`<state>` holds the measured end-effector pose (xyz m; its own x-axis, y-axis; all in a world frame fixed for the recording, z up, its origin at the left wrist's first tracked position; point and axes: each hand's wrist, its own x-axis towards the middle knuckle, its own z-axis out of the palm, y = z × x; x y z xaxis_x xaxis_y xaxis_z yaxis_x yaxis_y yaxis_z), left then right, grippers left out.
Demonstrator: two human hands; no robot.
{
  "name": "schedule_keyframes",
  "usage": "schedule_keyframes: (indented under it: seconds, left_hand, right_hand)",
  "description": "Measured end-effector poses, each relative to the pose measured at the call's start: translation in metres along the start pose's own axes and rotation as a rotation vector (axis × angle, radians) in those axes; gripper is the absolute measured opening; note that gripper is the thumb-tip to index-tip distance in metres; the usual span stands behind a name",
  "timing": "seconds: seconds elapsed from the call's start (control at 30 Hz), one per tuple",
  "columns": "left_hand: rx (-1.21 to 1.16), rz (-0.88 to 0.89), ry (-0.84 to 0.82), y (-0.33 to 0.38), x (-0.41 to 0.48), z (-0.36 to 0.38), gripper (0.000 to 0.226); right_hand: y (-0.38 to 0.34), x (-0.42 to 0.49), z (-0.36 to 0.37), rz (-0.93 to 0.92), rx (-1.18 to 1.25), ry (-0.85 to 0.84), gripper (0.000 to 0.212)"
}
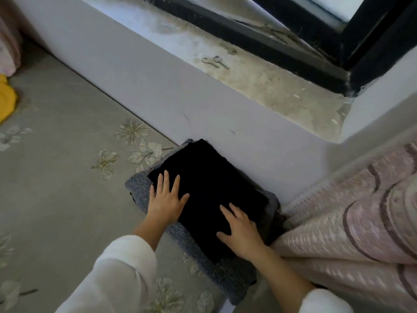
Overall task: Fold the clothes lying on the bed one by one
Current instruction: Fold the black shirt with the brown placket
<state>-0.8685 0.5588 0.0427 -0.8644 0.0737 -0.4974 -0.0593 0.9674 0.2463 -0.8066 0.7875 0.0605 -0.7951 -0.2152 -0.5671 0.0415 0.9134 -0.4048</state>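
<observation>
At the far left edge a crumpled yellow cloth lies on the grey bed sheet with pale flower prints; well to its right, against the white wall below the window, sits a folded stack; its lower layer is a folded grey-blue knitted garment, and squarely on top lies a folded black garment, smaller, so the knit shows around its left and near edges. The left hand, coming from a white sleeve, lies flat on the black garment's left edge; its fingers are straight and spread, gripping nothing, the outermost reaching over the knit. The right hand rests palm down on the black garment's near right part; its fingers are likewise extended and splayed, pressing rather than pinching. Just beside the stack on the right bunches a pink patterned quilt; above, two small keys lie on the stained concrete windowsill.
</observation>
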Motion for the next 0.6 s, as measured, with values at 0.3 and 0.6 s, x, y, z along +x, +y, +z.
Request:
schedule_keyframes:
  seconds: [0.3,0.6]
  left_hand:
    - [-0.041,-0.062,-0.11,0.003,-0.003,0.001,0.07]
    - [-0.788,-0.264,0.216,-0.027,-0.103,-0.015,0.056]
  right_hand:
    - [-0.003,0.006,0.006,0.008,-0.185,-0.096,0.074]
    - [-0.091,-0.002,0.011,-0.255,-0.152,0.255,0.045]
